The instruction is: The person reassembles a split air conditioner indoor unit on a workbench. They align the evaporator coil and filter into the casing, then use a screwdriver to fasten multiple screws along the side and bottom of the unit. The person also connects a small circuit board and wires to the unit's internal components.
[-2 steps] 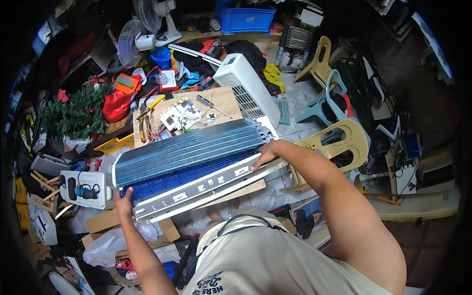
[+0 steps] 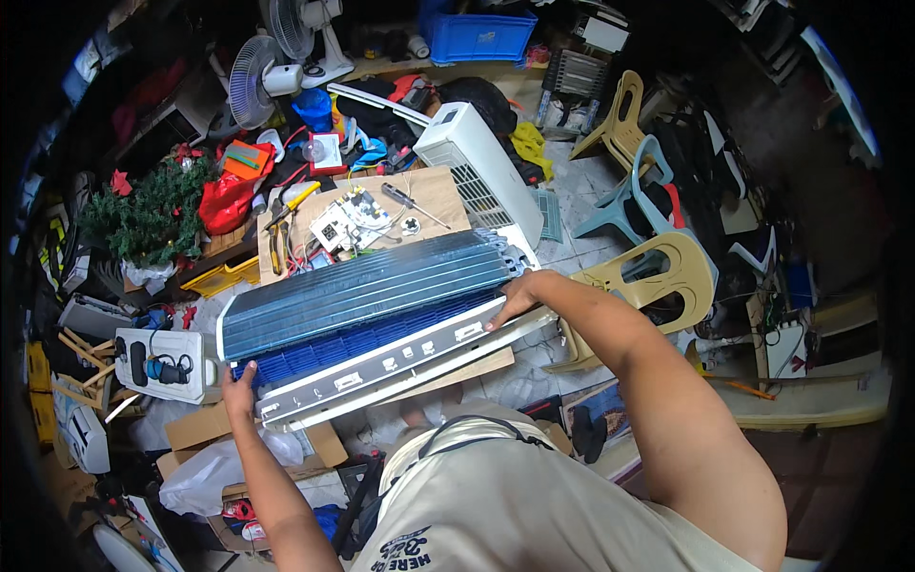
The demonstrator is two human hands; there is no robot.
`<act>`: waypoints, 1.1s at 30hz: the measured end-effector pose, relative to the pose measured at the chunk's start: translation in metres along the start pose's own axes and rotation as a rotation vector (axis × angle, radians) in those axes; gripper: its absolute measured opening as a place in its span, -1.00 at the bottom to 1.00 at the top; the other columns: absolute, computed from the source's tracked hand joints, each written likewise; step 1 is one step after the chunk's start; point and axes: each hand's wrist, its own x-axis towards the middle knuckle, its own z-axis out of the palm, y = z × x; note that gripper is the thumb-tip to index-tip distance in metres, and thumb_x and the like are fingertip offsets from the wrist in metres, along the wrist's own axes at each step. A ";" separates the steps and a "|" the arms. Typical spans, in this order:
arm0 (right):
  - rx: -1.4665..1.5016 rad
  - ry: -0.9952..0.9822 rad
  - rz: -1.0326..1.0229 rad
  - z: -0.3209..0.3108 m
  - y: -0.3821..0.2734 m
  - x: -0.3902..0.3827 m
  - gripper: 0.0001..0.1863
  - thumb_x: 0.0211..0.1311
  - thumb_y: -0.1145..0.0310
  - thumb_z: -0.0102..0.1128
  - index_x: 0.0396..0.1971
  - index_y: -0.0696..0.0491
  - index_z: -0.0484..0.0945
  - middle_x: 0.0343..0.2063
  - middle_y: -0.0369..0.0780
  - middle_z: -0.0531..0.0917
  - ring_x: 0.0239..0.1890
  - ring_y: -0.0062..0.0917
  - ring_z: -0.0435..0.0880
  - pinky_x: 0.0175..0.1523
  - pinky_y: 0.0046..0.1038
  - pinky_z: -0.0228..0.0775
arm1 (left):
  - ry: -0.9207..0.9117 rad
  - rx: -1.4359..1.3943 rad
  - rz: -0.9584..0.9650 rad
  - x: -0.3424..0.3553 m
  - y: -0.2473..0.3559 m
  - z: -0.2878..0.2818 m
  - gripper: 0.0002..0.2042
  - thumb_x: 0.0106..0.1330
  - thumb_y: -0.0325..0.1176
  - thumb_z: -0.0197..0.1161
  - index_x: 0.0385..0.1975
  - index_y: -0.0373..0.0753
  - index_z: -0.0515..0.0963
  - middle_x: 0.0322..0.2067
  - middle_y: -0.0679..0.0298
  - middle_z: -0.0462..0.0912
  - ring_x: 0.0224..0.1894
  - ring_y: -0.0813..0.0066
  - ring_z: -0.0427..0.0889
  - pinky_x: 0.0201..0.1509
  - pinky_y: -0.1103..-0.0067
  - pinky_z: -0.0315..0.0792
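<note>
Two hands (image 2: 239, 392) (image 2: 518, 297), fingers (image 2: 250, 371) clasping finned air-conditioner unit (image 2: 362, 300), long axis crosswise, right end angled forward

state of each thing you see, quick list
Long air-conditioner unit with dark metal fins: fins exposed, held at both ends
Bare left hand: closed on the unit's left end
Bare right hand: closed on its right end
White flat circuit board: uncased, lying on other things
Grey-handled metal screwdriver: lying on a pale flat wooden board
Brown cardboard box: open, flaps out
</note>
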 end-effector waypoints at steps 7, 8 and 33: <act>0.068 -0.087 0.026 -0.009 0.003 0.016 0.70 -0.24 -0.87 0.24 0.66 0.25 0.07 0.68 0.09 0.10 0.71 -0.04 0.08 0.71 -0.05 0.05 | 0.017 -0.017 0.000 0.004 0.011 0.007 -0.50 0.39 -0.27 0.56 0.25 -0.36 0.62 0.01 0.19 0.80 -0.02 0.39 0.72 0.19 0.46 0.54; 0.072 -0.096 0.020 -0.009 0.003 0.016 0.70 -0.24 -0.87 0.24 0.66 0.26 0.06 0.68 0.10 0.09 0.72 -0.05 0.08 0.71 -0.05 0.05 | 0.014 -0.023 -0.010 0.003 0.013 0.007 -0.50 0.39 -0.27 0.56 0.25 -0.36 0.62 0.01 0.19 0.80 -0.01 0.39 0.72 0.19 0.46 0.54; 0.204 -0.131 -0.037 0.001 0.008 0.028 0.46 -0.06 -0.76 0.28 0.59 0.19 0.31 0.62 0.13 0.24 0.65 0.04 0.23 0.64 0.10 0.14 | -0.037 0.055 0.036 0.021 -0.017 -0.006 -0.38 0.38 -0.25 0.57 0.35 -0.40 0.52 0.07 0.11 0.78 0.05 0.33 0.74 0.24 0.41 0.55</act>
